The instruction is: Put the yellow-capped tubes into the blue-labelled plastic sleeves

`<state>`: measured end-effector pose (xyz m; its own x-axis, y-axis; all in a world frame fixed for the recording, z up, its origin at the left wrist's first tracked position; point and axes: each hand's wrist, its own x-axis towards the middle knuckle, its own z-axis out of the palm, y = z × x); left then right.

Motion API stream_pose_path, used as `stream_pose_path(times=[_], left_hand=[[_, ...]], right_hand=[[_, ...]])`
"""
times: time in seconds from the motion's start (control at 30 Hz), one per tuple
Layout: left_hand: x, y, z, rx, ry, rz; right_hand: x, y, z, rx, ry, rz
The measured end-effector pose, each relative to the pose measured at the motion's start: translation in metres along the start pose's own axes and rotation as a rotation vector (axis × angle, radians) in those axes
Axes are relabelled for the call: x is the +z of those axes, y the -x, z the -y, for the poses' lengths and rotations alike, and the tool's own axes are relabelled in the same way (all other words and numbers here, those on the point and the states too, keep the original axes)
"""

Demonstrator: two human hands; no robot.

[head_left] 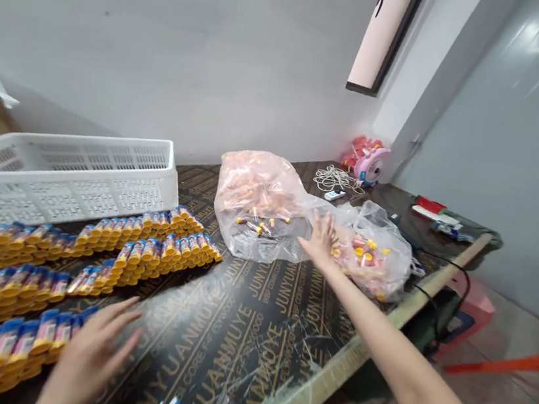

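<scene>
the clear bag (395, 251) is crinkly and see-through, with little pink things with yellow tops inside. it lies close to the taped right edge of the table (172, 335). the right hand (323, 239) is open, fingers spread, between it and the big pink bag (259, 184); i can't tell if it touches either. the left hand (93, 351) is open too, near the blue and yellow tubes (6, 349). it looks blurry, and its wrist is cut off.
</scene>
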<state>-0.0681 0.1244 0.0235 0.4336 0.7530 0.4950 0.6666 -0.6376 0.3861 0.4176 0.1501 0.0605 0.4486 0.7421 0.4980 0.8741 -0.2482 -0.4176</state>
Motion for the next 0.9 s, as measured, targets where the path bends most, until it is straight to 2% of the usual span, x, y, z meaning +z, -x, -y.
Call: stream_pose_path(times=[0.1, 0.17, 0.27, 0.33, 0.4, 0.5, 0.6, 0.7, 0.83, 0.9], left_hand=[[0.053, -0.071, -0.031, 0.069, -0.08, 0.076], [0.085, -0.113, -0.042, 0.127, -0.158, 0.145], [0.124, -0.172, -0.053, 0.147, -0.237, 0.212], [0.148, -0.209, -0.057, 0.111, -0.235, 0.206], [0.171, -0.241, -0.059, 0.007, -0.226, 0.174], [0.201, -0.28, -0.06, -0.138, -0.253, 0.167], [0.216, -0.305, -0.057, -0.234, -0.266, 0.205], [0.218, -0.319, -0.05, -0.28, -0.179, 0.154], [0.21, -0.325, -0.039, -0.267, -0.06, 0.109], [0.204, -0.321, -0.038, -0.252, -0.037, 0.119]], right_hand=[[0.001, -0.059, -0.023, -0.014, -0.009, -0.057], [0.005, -0.093, -0.029, -0.021, -0.029, -0.079], [0.011, -0.135, -0.032, -0.004, -0.072, -0.089], [0.014, -0.154, -0.031, 0.014, -0.107, -0.108], [0.015, -0.166, -0.028, 0.012, -0.148, -0.137], [0.016, -0.169, -0.023, -0.032, -0.222, -0.137], [0.015, -0.154, -0.022, -0.089, -0.299, -0.086], [0.007, -0.126, -0.028, -0.149, -0.343, -0.035], [-0.023, -0.087, -0.041, -0.193, -0.351, 0.019], [-0.045, -0.079, -0.049, -0.171, -0.343, -0.009]])
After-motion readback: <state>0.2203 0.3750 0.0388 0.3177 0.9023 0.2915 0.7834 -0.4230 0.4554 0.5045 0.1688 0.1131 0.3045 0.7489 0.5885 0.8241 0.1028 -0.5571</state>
